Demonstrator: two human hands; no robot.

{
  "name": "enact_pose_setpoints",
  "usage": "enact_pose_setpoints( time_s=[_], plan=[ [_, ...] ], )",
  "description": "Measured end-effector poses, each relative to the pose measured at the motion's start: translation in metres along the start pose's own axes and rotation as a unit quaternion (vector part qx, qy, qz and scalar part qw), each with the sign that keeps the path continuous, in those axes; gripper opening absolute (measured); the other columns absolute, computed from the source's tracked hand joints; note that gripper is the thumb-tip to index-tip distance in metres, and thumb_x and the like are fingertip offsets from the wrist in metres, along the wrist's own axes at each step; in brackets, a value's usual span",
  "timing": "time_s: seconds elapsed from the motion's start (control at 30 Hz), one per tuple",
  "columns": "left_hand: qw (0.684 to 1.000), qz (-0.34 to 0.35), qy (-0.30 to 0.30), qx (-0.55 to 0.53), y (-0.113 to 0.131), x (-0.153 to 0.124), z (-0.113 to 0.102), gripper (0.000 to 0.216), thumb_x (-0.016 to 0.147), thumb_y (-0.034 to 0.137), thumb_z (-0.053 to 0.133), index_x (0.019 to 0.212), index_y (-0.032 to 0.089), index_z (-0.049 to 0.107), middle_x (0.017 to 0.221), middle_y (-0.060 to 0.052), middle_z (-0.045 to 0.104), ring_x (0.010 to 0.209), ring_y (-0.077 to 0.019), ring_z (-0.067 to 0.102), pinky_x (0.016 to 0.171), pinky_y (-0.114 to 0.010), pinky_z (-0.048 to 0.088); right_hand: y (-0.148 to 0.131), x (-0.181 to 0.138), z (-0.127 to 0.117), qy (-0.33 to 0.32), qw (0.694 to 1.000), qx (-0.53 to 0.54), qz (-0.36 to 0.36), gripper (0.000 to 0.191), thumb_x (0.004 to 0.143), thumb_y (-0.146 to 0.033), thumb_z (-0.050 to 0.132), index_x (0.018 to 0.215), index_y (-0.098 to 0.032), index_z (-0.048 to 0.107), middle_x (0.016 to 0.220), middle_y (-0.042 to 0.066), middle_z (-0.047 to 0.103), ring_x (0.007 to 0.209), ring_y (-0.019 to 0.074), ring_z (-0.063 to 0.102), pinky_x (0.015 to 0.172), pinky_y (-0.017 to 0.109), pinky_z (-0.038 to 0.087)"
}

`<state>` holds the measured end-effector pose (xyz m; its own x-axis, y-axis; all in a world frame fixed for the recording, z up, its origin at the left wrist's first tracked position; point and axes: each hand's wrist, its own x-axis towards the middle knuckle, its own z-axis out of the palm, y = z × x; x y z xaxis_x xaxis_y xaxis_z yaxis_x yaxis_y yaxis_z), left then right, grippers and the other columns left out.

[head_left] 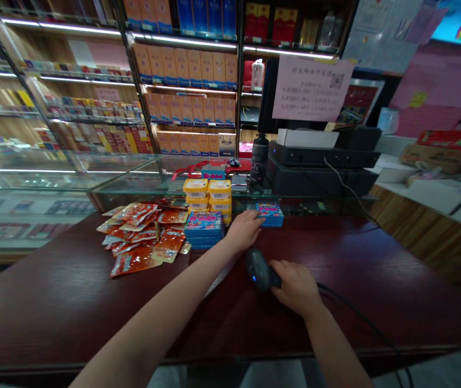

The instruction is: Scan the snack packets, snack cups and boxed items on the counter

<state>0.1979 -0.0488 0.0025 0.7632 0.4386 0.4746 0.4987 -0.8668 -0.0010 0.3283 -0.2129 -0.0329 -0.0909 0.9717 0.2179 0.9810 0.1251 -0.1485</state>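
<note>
My right hand (297, 288) is closed around the handle of a black barcode scanner (257, 269), whose head shows a small blue light and points left. Its cable (359, 315) trails off to the right over the dark red wooden counter (72, 302). My left hand (244, 230) reaches forward with its fingers resting on a small blue packet (271, 214) lying alone on the counter. Just left of that hand is a stack of similar blue packets (205, 229). Behind it stand yellow tubs (208, 194) in a short stack.
A heap of red and orange snack sachets (141, 234) lies at the left of the counter. A black cash register (321, 161) with a pink notice (311, 89) stands behind on a glass case (72, 172). Shelves of boxed goods (185, 64) fill the back wall.
</note>
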Motion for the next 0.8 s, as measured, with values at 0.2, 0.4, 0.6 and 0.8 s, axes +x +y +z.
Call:
enact_pose_setpoints(
  time_s=[0.2,0.4,0.6,0.8],
  plan=[
    [0.992,-0.006,-0.116,0.040,-0.015,0.046,0.050,0.053,0.083,0.014,0.051,0.136,0.015,0.042,0.140,-0.013,0.047,0.127,-0.0230,0.044,0.102,-0.037,0.037,0.004,0.001,-0.001,-0.015,1.000,0.012,0.021,0.032,0.074,-0.025,0.056,0.105,-0.022,0.060,0.092,0.004,0.067,0.084,0.0219,0.062,0.070,0.029,0.036],
    [0.988,0.021,-0.090,0.120,-0.017,0.051,0.051,0.022,0.088,0.017,0.048,0.102,0.013,0.064,0.102,-0.015,0.065,0.100,-0.0238,0.058,0.082,-0.036,0.044,0.005,0.002,-0.001,-0.016,1.000,0.018,0.018,0.032,0.071,-0.024,0.055,0.103,-0.022,0.060,0.091,0.004,0.067,0.085,0.0225,0.061,0.071,0.030,0.036],
    [0.981,0.064,-0.086,0.164,-0.013,0.047,0.032,0.022,0.089,0.013,0.044,0.091,0.011,0.066,0.094,-0.016,0.062,0.093,-0.0241,0.056,0.072,-0.034,0.043,0.005,0.003,-0.001,-0.015,0.999,0.027,0.019,0.031,0.073,-0.024,0.055,0.103,-0.023,0.059,0.092,0.004,0.068,0.084,0.0214,0.062,0.072,0.029,0.036],
    [0.991,0.044,0.014,0.128,-0.008,0.017,-0.012,0.025,0.089,0.015,0.044,0.099,0.017,0.066,0.093,-0.012,0.064,0.087,-0.0228,0.056,0.064,-0.033,0.044,0.003,0.000,-0.001,0.007,1.000,0.017,0.015,0.027,0.076,-0.024,0.054,0.102,-0.023,0.060,0.091,0.004,0.068,0.083,0.0212,0.063,0.070,0.029,0.036]
  ],
)
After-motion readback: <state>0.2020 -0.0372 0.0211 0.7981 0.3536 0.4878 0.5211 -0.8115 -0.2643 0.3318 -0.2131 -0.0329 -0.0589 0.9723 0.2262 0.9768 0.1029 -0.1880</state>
